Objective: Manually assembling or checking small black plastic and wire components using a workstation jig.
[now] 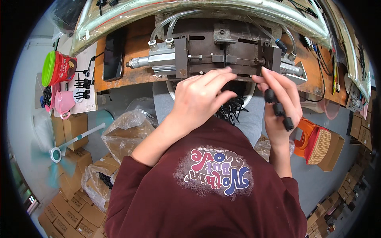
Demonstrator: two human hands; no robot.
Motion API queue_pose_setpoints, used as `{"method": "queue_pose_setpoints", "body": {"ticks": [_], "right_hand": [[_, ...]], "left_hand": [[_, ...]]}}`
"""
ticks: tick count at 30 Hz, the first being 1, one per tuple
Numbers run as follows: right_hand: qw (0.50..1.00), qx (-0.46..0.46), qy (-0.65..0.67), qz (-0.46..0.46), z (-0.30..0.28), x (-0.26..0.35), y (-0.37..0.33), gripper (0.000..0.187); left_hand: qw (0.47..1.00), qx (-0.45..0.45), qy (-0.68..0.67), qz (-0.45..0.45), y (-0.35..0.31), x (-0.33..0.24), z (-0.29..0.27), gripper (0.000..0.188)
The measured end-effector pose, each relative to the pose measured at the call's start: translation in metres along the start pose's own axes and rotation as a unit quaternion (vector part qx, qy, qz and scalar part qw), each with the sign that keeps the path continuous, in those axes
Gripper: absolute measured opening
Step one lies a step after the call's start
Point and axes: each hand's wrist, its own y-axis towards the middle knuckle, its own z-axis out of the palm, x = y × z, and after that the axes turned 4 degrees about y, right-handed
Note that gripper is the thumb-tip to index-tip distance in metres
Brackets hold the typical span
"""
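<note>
My left hand (pixel 200 93) reaches to the front of a dark metal press fixture (pixel 210 33), fingers stretched and thumb apart, with nothing visible in it. At the fixture's front right is my right hand (pixel 282 99). Its fingers are curled round several short black plastic caps (pixel 278 109), lined up along the palm, and its thumb and forefinger meet near the fixture's edge. What lies at those fingertips is too small to make out. Below the fixture, a white tub on my lap holds thin black plastic pieces (pixel 234 113), partly hidden by my left hand.
Pneumatic cylinders (pixel 162 59) flank the fixture, with clear hoses attached. A phone (pixel 114 59) lies on the wooden bench at left, beside a red-green bucket (pixel 59 68) and a pink cup (pixel 64 102). On the floor are a fan (pixel 56 154), cartons and an orange stool (pixel 313 142).
</note>
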Motion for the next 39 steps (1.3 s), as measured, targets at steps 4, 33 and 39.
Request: {"method": "queue_pose_setpoints", "body": {"ticks": [4, 33, 39], "right_hand": [[0.994, 0.073, -0.042, -0.073, 0.011, 0.008, 0.008, 0.042], [0.976, 0.036, -0.107, -0.185, 0.014, -0.013, 0.008, 0.027], [0.975, -0.008, -0.135, -0.175, 0.013, -0.021, 0.014, 0.031]], "left_hand": [[0.97, -0.029, -0.242, -0.021, 0.005, -0.018, -0.01, 0.036], [0.968, 0.005, -0.249, -0.025, -0.002, -0.016, -0.013, 0.037], [0.998, -0.048, -0.04, 0.001, -0.009, -0.006, -0.005, 0.028]]}}
